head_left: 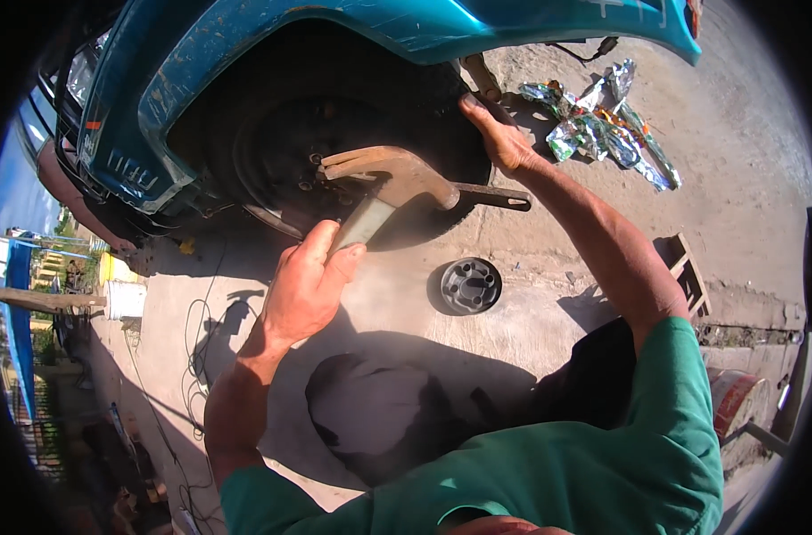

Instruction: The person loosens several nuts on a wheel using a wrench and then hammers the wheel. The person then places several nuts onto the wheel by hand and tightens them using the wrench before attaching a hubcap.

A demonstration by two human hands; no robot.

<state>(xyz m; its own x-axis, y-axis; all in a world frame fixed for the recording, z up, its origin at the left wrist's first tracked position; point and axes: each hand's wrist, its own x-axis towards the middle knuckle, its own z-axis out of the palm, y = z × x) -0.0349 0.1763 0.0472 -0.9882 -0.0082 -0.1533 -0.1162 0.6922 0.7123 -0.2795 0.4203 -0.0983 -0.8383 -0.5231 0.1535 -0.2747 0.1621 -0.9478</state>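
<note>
Possibly, swung askew, the hammer (pixel 395 178) clenched in the left hand (pixel 306 287) could glance off the bar (pixel 493 194) onto the right hand (pixel 502 139), whose grip I cannot tell.

Left hand (pixel 300 290): closed round the hammer (pixel 372 212), head in front of the wheel (pixel 267 152)
Right hand (pixel 502 138): at the tyre's (pixel 415 98) edge, fingers partly hidden
Bar (pixel 499 198): juts past the tyre
Vehicle (pixel 160 107): teal, scratched
Ground (pixel 531 334): grey cap (pixel 470 285), crumpled foil (pixel 593 125), cable (pixel 192 352)
</note>
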